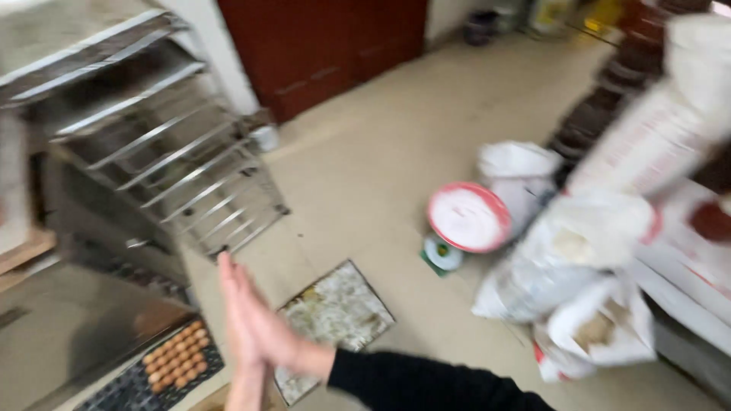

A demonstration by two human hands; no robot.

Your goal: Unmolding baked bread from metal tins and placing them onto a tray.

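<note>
Filling the upper left of the frame, a tall metal rack (164,144) of slanting shelf rails, blurred by motion. Spreading across the middle, pale floor (381,152), with a dark red door (320,46) standing at top centre. Piling up along the right edge, white sacks (579,259) with red trim, some lying open and showing tan powder; lettering too smeared to tell. Leaning at upper right, a tall white package (655,137) with rows of red print. Sitting at centre right, a small scale (466,221) with a round white pan rimmed in red and a green base. Lying at bottom centre, a square dirty tray (335,316) on the floor. Resting at lower left, a dark tray of brown eggs (177,356). Pressing together palm to palm at bottom centre, right hand (263,323) in a black sleeve (426,384) and left hand (242,380) mostly hidden behind it, both flat with fingers straight, grasping nothing, hovering just beside the eggs and the dirty tray
</note>
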